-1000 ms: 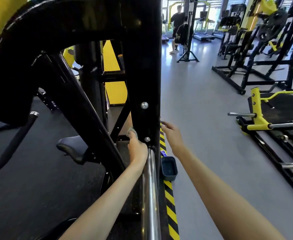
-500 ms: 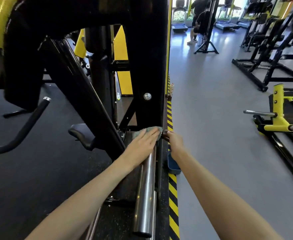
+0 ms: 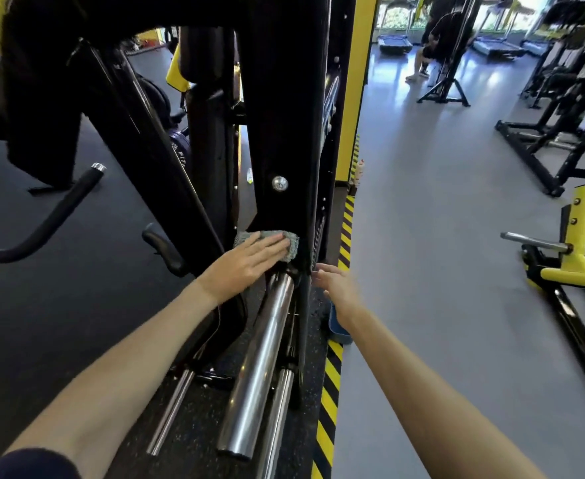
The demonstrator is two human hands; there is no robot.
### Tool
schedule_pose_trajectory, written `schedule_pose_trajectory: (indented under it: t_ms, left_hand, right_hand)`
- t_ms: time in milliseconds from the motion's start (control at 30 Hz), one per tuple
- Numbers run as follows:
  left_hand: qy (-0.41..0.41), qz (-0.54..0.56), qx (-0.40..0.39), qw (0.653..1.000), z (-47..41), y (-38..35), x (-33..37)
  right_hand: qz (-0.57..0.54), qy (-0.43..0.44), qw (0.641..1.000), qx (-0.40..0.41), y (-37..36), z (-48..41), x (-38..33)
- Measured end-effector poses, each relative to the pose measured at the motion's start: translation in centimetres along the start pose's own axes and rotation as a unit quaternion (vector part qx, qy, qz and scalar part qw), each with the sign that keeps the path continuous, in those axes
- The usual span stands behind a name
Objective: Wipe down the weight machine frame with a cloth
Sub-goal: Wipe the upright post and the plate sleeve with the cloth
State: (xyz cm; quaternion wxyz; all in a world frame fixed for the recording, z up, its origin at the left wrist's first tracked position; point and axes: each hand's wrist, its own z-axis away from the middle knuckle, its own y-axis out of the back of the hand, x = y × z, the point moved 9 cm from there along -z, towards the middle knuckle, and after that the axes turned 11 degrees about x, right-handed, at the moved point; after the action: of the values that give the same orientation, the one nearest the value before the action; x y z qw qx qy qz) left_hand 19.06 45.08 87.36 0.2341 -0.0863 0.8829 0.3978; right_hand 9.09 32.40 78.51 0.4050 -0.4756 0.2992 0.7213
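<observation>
Dominating mid-view, the black frame upright of the weight machine runs top to bottom; all places here are given from it. Right of the upright, grey floor lies wide & open, other racks well apart, so plenty of room that side. Left of the upright is black rubber mat, w/ a slanted black strut and a curved handle crowding the gap: tight there. Under the upright's lower end a thick chrome bar slopes toward the camera, thinner chrome rods either side. A yellow-black hazard stripe runs along the floor just right of the upright, marking the mat/floor edge. Person's left hand lies flat, fingers straight, pressing the grey cloth onto the upright's front face at its bottom end; cloth reaches nr the right edge, just above the bar's top. Their right hand, blurred, sits just right of the upright's bottom edge, fingers loose & spread, holding nothing; can't tell if it touches metal. A small blue tub shows partly behind that wrist. A round silver bolt sits on the upright, above the cloth.
</observation>
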Motion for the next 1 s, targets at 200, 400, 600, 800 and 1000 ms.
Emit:
schedule_pose_trajectory:
  t_ms: [200,400,600,800,1000]
  left_hand:
    - [0.345,0.203,0.033,0.916,3.9,-3.2,1.1]
    - [0.438,0.270,-0.030,0.857,7.4,-3.4,1.6]
    - [0.437,0.291,0.035,0.850,4.0,-2.5,-0.2]
    - [0.444,0.309,0.033,0.840,6.4,-3.7,2.5]
    - [0.253,0.211,0.139,0.934,0.9,-0.9,0.6]
  right_hand:
    - [0.033,0.068,0.997,-0.023,-0.9,0.1,-0.3]
    - [0.080,0.101,0.991,-0.020,-1.6,0.9,0.6]
    - [0.070,0.105,0.992,-0.020,-1.9,0.1,1.6]
    - [0.120,0.127,0.984,-0.025,-3.1,-1.6,3.9]
    - [0.109,0.111,0.988,0.023,-2.2,-1.4,4.9]
